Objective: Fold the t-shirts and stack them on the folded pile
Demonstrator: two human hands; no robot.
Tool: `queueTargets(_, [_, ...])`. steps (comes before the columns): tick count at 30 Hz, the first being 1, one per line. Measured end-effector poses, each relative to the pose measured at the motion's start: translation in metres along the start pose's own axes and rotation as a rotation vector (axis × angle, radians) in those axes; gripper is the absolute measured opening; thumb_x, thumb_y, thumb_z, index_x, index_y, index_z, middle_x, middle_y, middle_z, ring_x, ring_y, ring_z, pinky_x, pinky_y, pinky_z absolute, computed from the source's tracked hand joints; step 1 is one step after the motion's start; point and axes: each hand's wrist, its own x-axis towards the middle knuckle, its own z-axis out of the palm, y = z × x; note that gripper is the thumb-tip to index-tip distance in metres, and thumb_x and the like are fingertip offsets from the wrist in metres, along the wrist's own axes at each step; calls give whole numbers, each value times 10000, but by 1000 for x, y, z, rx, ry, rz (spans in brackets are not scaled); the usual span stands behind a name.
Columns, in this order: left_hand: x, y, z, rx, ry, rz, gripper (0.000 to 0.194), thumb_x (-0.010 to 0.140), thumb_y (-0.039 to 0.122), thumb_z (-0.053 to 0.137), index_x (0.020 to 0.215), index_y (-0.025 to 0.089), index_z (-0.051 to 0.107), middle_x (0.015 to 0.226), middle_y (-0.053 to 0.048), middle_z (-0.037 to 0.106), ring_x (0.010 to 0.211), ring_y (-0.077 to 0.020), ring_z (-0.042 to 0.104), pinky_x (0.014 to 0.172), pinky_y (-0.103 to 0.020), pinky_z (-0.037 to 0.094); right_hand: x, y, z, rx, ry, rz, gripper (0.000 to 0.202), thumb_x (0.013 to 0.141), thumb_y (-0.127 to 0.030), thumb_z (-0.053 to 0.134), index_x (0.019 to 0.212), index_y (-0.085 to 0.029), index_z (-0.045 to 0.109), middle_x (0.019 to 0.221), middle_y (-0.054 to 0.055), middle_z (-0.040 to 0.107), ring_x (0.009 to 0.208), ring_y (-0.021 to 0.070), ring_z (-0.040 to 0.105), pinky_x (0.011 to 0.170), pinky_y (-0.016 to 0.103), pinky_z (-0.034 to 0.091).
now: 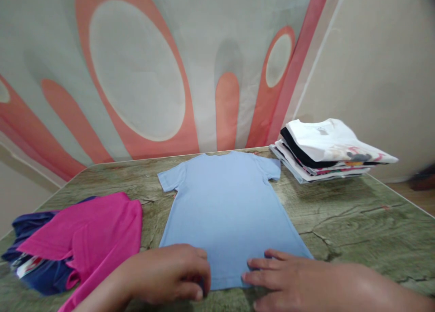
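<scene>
A light blue T-shirt [226, 208] lies spread flat on the table, its neck toward the wall and its hem toward me. At the hem's left corner is my left hand [173, 273], fingers curled in toward the thumb; it covers that corner, and whatever is between the fingertips is hidden. My right hand [288, 280] rests palm down over the right part of the hem, fingers spread and stretched out on the cloth.
Left of the T-shirt lies a loose heap with a bright pink garment [102, 230] over dark blue clothes [50, 276]. A stack of folded shirts [329, 144], white one on top, stands at the back right of the wood-patterned table [353, 217]. A patterned wall hanging [200, 67] rises behind.
</scene>
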Motion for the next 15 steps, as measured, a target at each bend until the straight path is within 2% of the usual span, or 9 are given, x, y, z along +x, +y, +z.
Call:
queueTargets(2, [-4,-3,-3,-34,-79,17,189,885,363,598,975,244,713,883,-26,689,794,-164,622,700,-228,450,0,-1,1,66,-18,-45,513,864,-127,547,1329,-344,549,1301,11,618,1248,207,533,1048,322,432])
queueTargets(4, [-7,-7,-6,-56,-44,6,207,901,361,573,990,237,713,886,-27,700,796,-159,625,708,-226,452,0,-1,0,86,2,-20,492,880,-154,544,1337,-336,543,1316,10,607,1254,195,527,1030,299,442])
queueTargets(7, [-11,-15,-9,-57,25,-54,223,894,379,573,975,229,718,892,-25,707,798,-155,627,727,-231,460,-1,-1,-1,11,14,67,522,882,-186,567,1385,-305,497,1435,41,487,1335,240,431,1089,359,385])
queueTargets(9, [-14,-20,-9,-86,-54,-105,226,849,409,622,914,223,732,797,-15,701,704,-148,619,650,-223,463,-4,-2,-2,3,-28,45,507,873,-185,580,1363,-305,525,1405,42,523,1314,250,458,1092,370,380])
queueTargets(11, [-18,-25,-10,-150,-168,-161,233,821,422,644,876,215,737,684,-1,673,592,-138,590,544,-210,441,-6,1,-1,59,-57,17,442,887,-191,570,1308,-325,576,1280,15,633,1210,210,564,1030,315,439])
queueTargets(12, [-19,-27,-12,-177,-189,-177,238,825,423,637,881,213,735,660,3,663,568,-135,581,523,-206,433,-6,4,-1,86,-49,27,415,897,-212,569,1293,-335,587,1230,1,663,1159,188,599,992,286,465])
queueTargets(13, [-19,-28,-14,-189,-163,-177,246,840,423,619,904,213,731,675,1,666,581,-136,586,535,-206,440,-6,9,0,93,-20,54,401,905,-244,571,1295,-340,583,1222,-5,666,1135,175,610,971,271,476])
queueTargets(15, [-16,-31,-18,-154,15,-145,267,877,425,572,969,218,714,792,-12,688,700,-145,614,637,-213,467,-2,25,3,22,91,155,423,919,-310,562,1341,-328,539,1328,12,594,1191,188,566,1007,300,455])
